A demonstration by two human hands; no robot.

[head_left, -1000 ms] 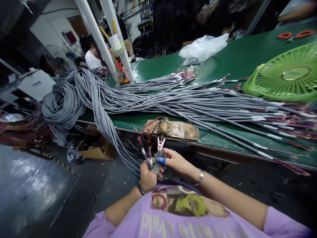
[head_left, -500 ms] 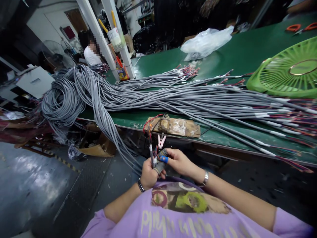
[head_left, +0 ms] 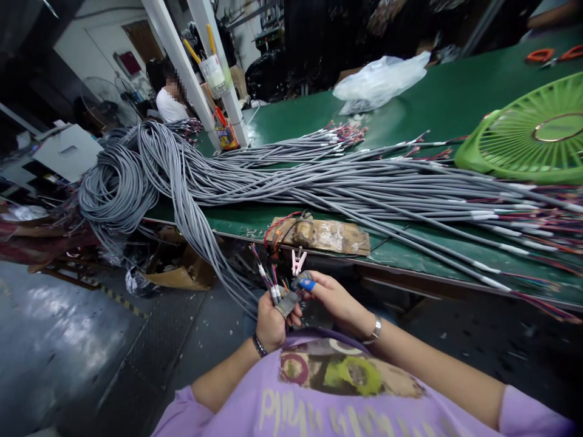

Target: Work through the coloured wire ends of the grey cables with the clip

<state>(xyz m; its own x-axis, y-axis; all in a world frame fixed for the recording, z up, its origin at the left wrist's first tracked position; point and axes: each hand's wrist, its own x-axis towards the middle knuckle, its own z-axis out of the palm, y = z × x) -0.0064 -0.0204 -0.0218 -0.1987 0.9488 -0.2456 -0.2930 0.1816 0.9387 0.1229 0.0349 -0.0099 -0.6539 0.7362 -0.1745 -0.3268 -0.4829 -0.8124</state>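
My left hand [head_left: 272,320] is closed around several grey cables whose ends point up out of the fist. White bands and loose coloured wires [head_left: 274,274] show at these cable ends [head_left: 275,294]. Grey covering wraps my left thumb. Close beside it, my right hand [head_left: 336,300] pinches its fingertips together near the wires; what lies between them is hidden. Blue tape is on the right thumb and a grey cover on a finger. Just above the fingertips, a pale pink clip [head_left: 298,261] hangs at the edge of a worn wooden block [head_left: 337,235] with red and black leads.
A thick bundle of grey cables [head_left: 255,182] runs along the green table [head_left: 455,91], partly coiled at left and hanging over the front edge. A green fan [head_left: 537,130], plastic bag [head_left: 380,82] and orange-handled scissors [head_left: 542,56] lie behind. One person [head_left: 170,104] sits far left.
The cable ends in my left hand have spread apart and leaned left, away from the clip. The right hand stays close by, its fingertips slightly shifted.
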